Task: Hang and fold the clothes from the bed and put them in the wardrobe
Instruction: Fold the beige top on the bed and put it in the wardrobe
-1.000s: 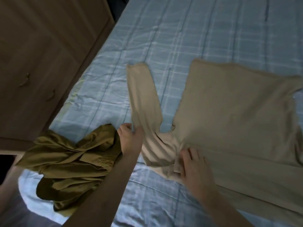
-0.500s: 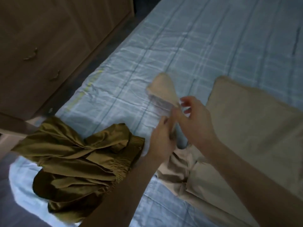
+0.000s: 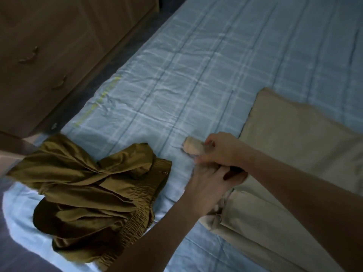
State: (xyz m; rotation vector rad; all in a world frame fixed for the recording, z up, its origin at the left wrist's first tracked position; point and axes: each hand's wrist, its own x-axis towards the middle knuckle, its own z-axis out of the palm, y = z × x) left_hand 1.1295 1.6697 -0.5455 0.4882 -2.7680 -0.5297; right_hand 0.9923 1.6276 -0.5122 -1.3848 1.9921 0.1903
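A beige top point(image 3: 294, 146) is spread flat on the bed point(image 3: 196, 65), over the blue checked sheet, at the right of the view. Its sleeve point(image 3: 193, 147) is drawn across to the left and is gripped by the right hand point(image 3: 224, 152): the fingers point(image 3: 211, 143) are curled round the cloth, and only the cuff end is seen past them, lifted just off the sheet. The left hand point(image 3: 206, 183) is held directly beneath the right hand, touching it, at the place where the sleeve meets the body of the top. Its fingers are mostly hidden by the right hand and the cloth, so it cannot be told whether anything is gripped by them. An olive garment point(image 3: 88, 193) is left crumpled on the near left corner of the bed, just beside the left forearm and apart from the top. A wooden wardrobe point(image 3: 49, 46) is seen beside the bed at upper left, its doors closed.
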